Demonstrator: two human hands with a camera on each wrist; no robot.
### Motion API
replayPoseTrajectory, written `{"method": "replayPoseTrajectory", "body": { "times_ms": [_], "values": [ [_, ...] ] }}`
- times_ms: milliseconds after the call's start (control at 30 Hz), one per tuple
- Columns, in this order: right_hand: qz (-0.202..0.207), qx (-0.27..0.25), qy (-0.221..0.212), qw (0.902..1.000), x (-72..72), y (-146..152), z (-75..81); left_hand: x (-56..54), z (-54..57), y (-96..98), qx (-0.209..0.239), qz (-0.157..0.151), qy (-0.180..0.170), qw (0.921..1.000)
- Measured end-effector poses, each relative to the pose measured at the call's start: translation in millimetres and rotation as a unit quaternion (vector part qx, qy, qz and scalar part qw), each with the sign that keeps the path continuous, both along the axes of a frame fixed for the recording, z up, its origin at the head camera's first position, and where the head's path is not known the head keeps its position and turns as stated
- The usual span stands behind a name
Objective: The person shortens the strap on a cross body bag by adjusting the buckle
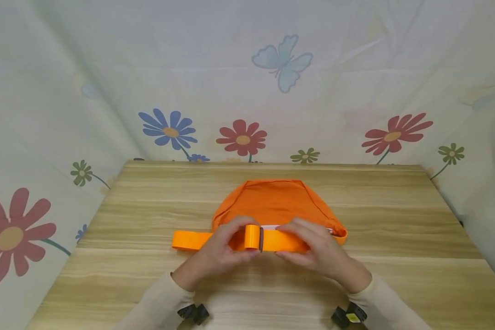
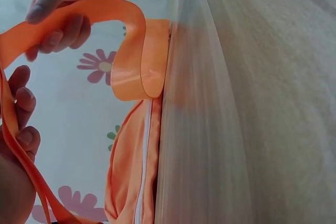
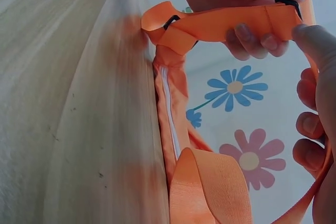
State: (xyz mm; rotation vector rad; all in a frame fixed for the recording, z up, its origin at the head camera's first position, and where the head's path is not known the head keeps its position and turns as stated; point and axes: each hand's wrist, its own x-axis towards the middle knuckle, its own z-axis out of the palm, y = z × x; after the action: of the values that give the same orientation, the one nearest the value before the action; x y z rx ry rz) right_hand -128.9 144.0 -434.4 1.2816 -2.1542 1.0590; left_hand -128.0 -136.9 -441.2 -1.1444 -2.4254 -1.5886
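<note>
Strap (image 1: 280,240) (orange) between both hands (image 1: 220,250) (image 1: 323,250)

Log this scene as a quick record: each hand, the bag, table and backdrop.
Left hand: grips the flat orange webbing strap beside a thin dark slider
Right hand: grips the strap on the slider's other side
Bag: orange fabric, white zip, resting beyond the hands
Table: light wood-grain surface
Backdrop: pale, printed with flowers and a blue butterfly

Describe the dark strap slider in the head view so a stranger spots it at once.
On the wooden table lies an orange waist bag; an orange strap runs along its near side. Crossing that strap, beside a folded loop, is the slider: the one thin dark bar against that orange.
</note>
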Motion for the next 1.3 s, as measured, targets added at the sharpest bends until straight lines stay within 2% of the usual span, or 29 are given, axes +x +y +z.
{"method": "replayPoseTrajectory", "body": {
  "times_ms": [167,400,633,900,1133,1300],
  "values": [
    [0.007,-0.009,-0.011,0.9999,0.4,-2,-3.5,-1.2,-2.6,1.0,0.004,-0.012,0.018,0.9997],
    [0.008,-0.013,-0.01,0.9998,0.9,-6,-2.3,0.8,-2.1,2.1,-0.003,-0.011,-0.01,0.9999],
    [0.005,-0.009,-0.009,0.9999,2.2,-10,2.6,1.2,0.1,3.3,0.0,-0.011,-0.01,0.9999],
    [-0.003,0.017,0.001,0.9999,4.0,-13,8.9,2.6,2.0,4.8,-0.001,-0.018,-0.034,0.9993],
    [-0.029,0.039,0.007,0.9988,2.1,-4,9.4,0.6,2.1,-2.8,0.009,-0.006,-0.011,0.9999],
    [-0.036,0.034,-0.019,0.9986,1.2,5,9.0,-4.0,0.4,-8.9,0.027,-0.026,0.004,0.9993]
  ]
}}
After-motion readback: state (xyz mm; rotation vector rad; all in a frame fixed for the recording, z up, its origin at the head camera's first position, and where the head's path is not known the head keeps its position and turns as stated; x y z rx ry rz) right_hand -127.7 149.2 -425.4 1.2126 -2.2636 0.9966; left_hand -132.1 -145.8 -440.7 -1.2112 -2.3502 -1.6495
